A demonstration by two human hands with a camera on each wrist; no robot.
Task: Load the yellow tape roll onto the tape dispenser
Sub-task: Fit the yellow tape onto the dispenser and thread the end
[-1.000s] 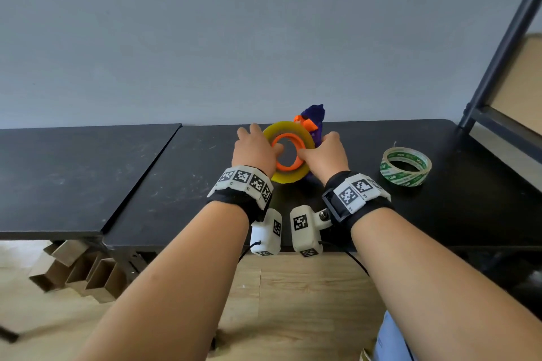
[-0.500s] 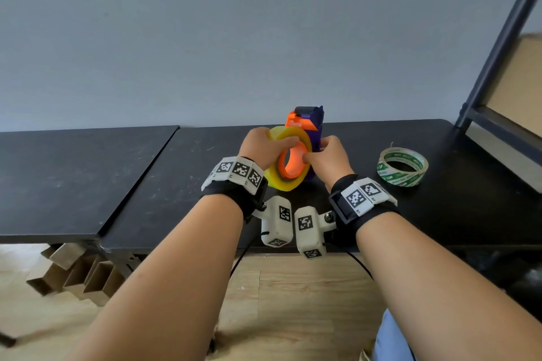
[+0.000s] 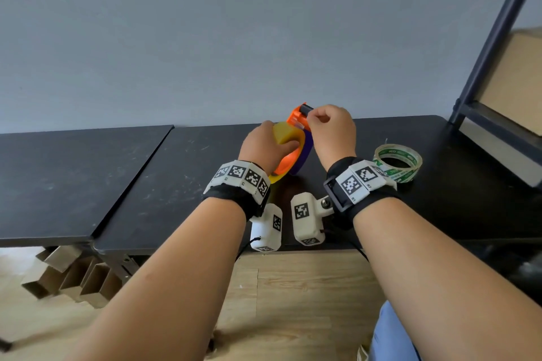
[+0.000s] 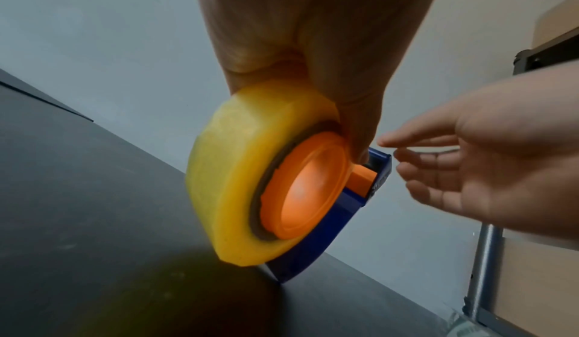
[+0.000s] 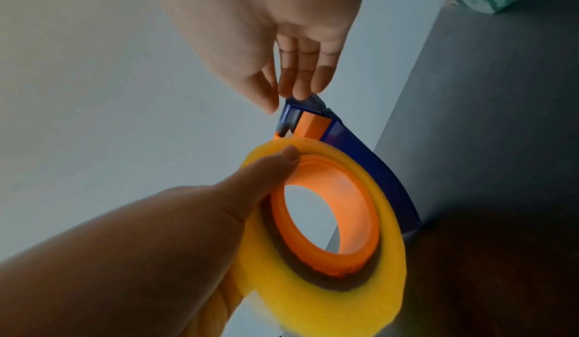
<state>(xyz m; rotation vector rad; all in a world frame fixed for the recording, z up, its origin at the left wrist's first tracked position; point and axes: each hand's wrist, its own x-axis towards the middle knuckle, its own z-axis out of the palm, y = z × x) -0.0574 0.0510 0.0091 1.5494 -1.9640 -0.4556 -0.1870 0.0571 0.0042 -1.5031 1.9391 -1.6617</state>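
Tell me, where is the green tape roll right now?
In the head view, the green tape roll lies flat on the black table, on the right, just beyond the right hand and apart from the tape dispenser.

Nothing really readable here. The green-and-white tape roll (image 3: pixel 397 162) has printed lettering on its side but it's too small and blurry to make out. The wrist bands (image 3: pixel 361 179) only carry black-and-white square marker patterns, no words.
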